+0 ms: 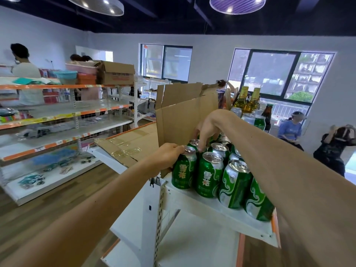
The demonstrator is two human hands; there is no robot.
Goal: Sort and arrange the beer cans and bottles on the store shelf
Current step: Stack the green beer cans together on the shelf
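The room had white walls (212, 54) under a dark ceiling (163, 20), where two round lamps glowed, a pale one at the left (96, 4) and a violet-tinted one at the right (238, 4). Two dark-framed sliding windows broke the far wall, a smaller window (166, 62) and a wider window (277, 76) (greenery and a neighbouring building showed through it). Brown wood-plank flooring (38, 212) ran beneath a long white gondola shelf unit (63, 112) with orange price strips at the left. On its top stood an open cardboard box (115, 73), beside a pink plastic tub (81, 68) and a teal basin (65, 76).
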